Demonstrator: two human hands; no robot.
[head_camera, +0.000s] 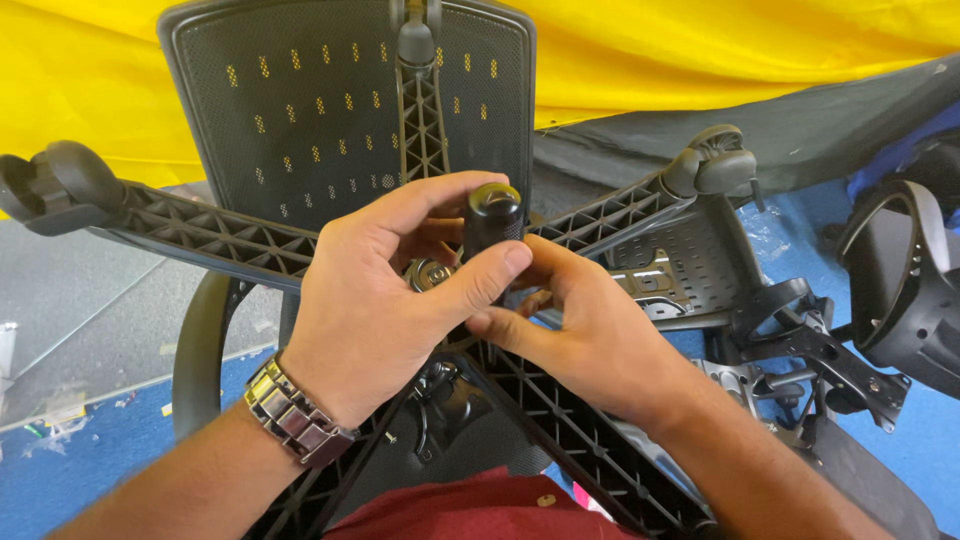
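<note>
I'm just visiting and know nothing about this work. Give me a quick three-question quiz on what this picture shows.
1. True or false: the left hand wears a metal watch.
2. What do the fingers of both hands grip at the hub of the star base?
A. a caster
B. the black cylinder
C. a screwdriver
3. Fill in: behind the base stands a black mesh ____.

Key
1. True.
2. B; the right hand holds it from below, the left pinches it near the top.
3. Backrest.
</note>
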